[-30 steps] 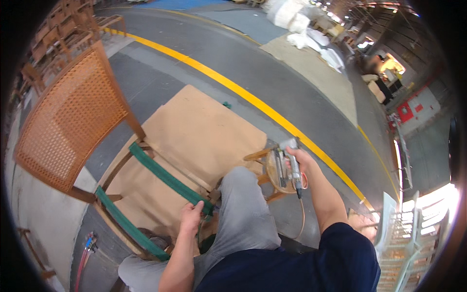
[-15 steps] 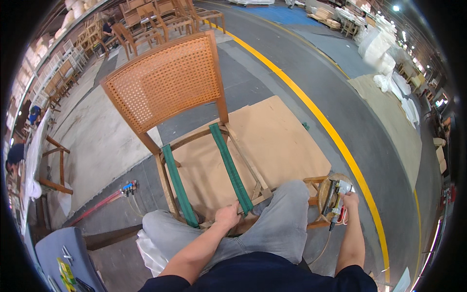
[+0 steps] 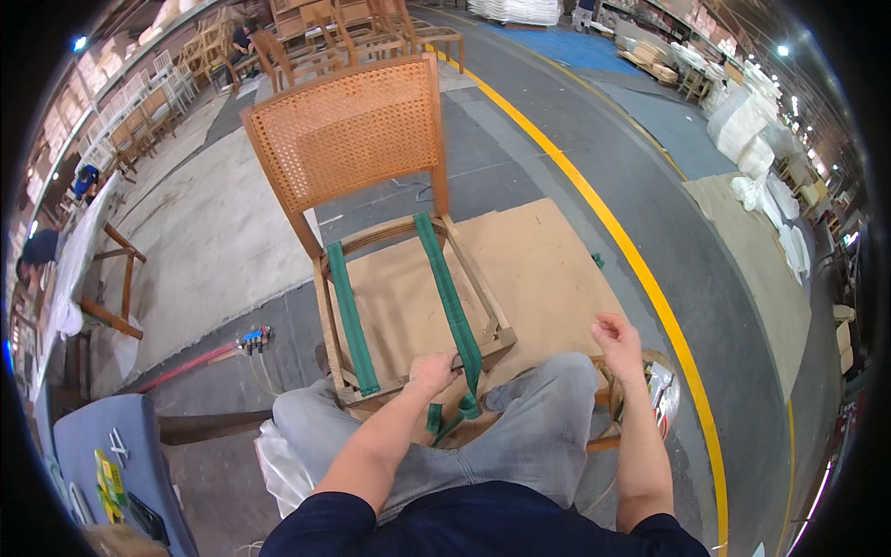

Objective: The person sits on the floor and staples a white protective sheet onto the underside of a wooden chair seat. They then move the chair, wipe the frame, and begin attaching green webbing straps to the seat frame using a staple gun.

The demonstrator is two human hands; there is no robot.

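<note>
A wooden chair with a woven cane back (image 3: 353,135) stands before me, its seat an open wooden frame. Two green webbing straps run front to back across it: the left strap (image 3: 351,320) and the right strap (image 3: 447,297). The right strap passes over the front rail, and its loose tail (image 3: 469,405) hangs and curls between my knees. My left hand (image 3: 432,374) is closed on the front rail (image 3: 394,384), between the straps. Above my right knee, my right hand (image 3: 616,345) is raised, loosely curled, with nothing visible in it. A staple gun (image 3: 661,388) lies beyond my right forearm on a small stool.
Brown cardboard (image 3: 534,251) lies under the chair. A grey padded surface (image 3: 111,464) at lower left bears small tools. A red hose (image 3: 190,367) with a blue fitting crosses the floor. More wooden chairs (image 3: 343,42) stand behind; people work at far left.
My right hand has let go of the staple gun and moved left, toward the chair. The right strap's loose tail now shows below the front rail. My left hand stays at the rail.
</note>
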